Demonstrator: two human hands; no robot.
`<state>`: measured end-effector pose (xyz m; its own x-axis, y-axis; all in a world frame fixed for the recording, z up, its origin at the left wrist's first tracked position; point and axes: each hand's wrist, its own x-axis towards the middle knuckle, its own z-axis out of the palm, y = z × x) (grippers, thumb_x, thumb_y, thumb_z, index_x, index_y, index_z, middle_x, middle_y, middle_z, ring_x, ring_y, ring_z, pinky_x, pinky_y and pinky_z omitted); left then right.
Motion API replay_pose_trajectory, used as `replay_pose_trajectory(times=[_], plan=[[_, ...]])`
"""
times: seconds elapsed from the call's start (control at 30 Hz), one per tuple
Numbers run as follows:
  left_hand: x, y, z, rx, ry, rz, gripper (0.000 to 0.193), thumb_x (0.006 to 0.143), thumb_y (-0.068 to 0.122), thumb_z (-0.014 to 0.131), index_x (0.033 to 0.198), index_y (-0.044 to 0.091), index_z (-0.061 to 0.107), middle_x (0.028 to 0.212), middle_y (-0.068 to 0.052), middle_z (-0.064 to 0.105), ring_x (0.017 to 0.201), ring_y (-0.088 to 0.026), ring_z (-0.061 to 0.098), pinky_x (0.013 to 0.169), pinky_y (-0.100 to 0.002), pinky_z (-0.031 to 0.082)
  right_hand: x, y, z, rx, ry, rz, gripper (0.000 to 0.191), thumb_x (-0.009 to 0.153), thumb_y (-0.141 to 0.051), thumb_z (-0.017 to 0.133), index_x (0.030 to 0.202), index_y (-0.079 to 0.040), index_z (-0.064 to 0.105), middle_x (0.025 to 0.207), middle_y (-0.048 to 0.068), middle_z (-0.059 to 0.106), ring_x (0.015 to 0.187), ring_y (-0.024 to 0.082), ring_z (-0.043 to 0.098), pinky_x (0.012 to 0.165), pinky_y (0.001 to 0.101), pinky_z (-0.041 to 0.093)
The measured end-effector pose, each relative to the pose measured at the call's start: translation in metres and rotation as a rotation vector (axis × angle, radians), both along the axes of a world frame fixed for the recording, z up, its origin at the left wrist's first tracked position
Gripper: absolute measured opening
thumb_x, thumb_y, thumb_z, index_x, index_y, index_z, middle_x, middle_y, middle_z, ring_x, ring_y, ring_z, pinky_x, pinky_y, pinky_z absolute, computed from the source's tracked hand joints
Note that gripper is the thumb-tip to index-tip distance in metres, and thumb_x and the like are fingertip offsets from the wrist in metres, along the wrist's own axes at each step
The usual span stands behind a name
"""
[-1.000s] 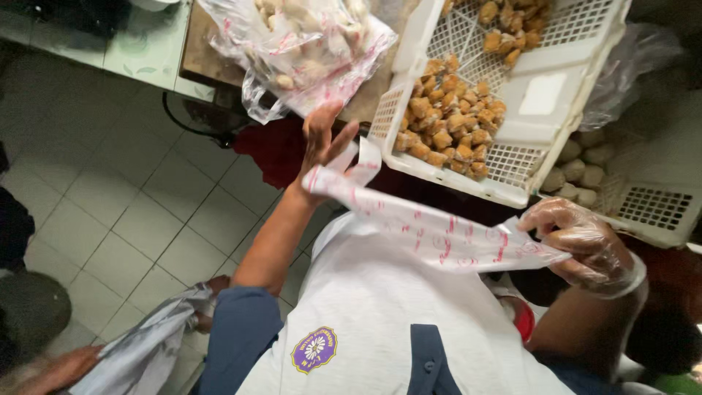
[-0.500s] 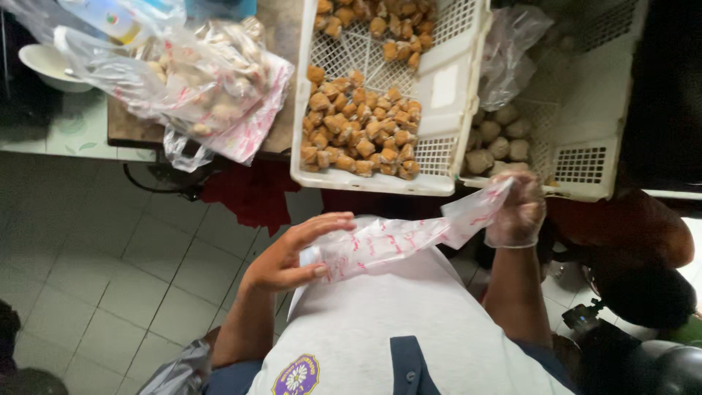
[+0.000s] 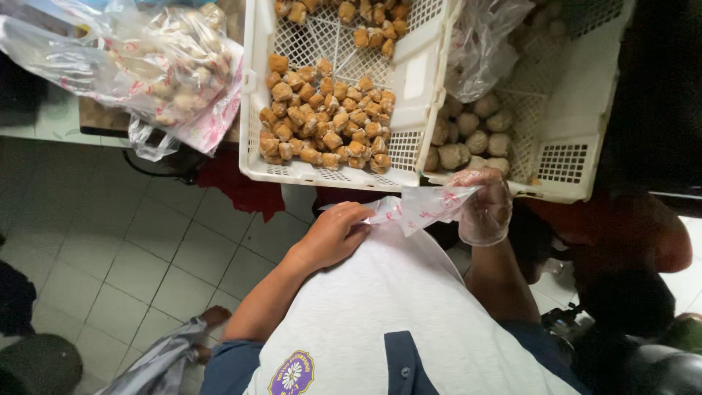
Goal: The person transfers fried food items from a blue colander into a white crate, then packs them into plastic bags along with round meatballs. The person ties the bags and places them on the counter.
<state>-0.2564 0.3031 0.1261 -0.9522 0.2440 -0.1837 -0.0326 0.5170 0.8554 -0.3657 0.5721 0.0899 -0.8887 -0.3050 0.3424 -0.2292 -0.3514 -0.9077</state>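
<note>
Holding: both hands gripped a clear red-printed plastic bag (image 3: 417,208), left hand (image 3: 333,235) bare, right hand (image 3: 484,208) gloved.
Room: open tiled floor (image 3: 131,241) lay left; white perforated plastic crate (image 3: 329,172) edge stood just ahead.

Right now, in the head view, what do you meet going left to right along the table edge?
Filled plastic bags → white crate of golden-brown fried pieces → white crate of pale round pieces.

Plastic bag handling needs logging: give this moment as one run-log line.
left hand: bare, pinching plastic bag | right hand: gloved, holding bag | white crate: fried pieces
</note>
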Motion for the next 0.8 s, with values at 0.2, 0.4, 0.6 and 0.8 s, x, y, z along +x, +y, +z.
replay_pose_trajectory(times=[0.2, 0.4, 0.6, 0.8], plan=[[-0.002, -0.002, 0.012, 0.143, 0.149, -0.063, 0.027, 0.081, 0.015, 0.073, 0.1, -0.001, 0.061, 0.127, -0.022, 0.059, 0.105, -0.036, 0.062, 0.091, -0.044, 0.05, -0.017, 0.001, -0.007, 0.096, 0.182, -0.059, 0.027, 0.104, -0.022, 0.07, 0.117, -0.003, 0.057, 0.106, 0.01, 0.064, 0.093, 0.019, 0.065, 0.084, 0.0305, 0.055], [-0.015, 0.03, -0.003, 0.048, 0.059, -0.089, 0.024, 0.089, 0.013, 0.07, 0.108, 0.0, 0.064, 0.109, -0.021, 0.067, 0.106, -0.04, 0.063, 0.094, -0.047, 0.05, -0.02, -0.037, -0.013, -0.058, 0.301, 0.275, 0.018, 0.103, -0.011, 0.065, 0.115, 0.0, 0.058, 0.102, 0.011, 0.067, 0.096, 0.02, 0.068, 0.084, 0.0349, 0.061], [-0.002, 0.023, -0.02, 0.12, 0.128, 0.014, 0.02, 0.088, 0.005, 0.064, 0.107, 0.003, 0.07, 0.105, -0.019, 0.072, 0.101, -0.039, 0.068, 0.089, -0.045, 0.054, -0.013, -0.057, -0.021, -0.088, 0.266, 0.447, 0.022, 0.1, -0.001, 0.066, 0.121, -0.001, 0.058, 0.11, 0.012, 0.065, 0.103, 0.02, 0.068, 0.082, 0.0344, 0.062], [0.01, 0.005, -0.026, 0.074, 0.182, 0.188, 0.022, 0.083, 0.002, 0.065, 0.105, 0.003, 0.069, 0.095, -0.018, 0.071, 0.09, -0.035, 0.069, 0.081, -0.043, 0.056, -0.015, -0.06, -0.032, -0.053, 0.019, 0.431, 0.025, 0.102, 0.004, 0.062, 0.124, -0.005, 0.056, 0.112, 0.01, 0.065, 0.099, 0.018, 0.067, 0.081, 0.0303, 0.06]])
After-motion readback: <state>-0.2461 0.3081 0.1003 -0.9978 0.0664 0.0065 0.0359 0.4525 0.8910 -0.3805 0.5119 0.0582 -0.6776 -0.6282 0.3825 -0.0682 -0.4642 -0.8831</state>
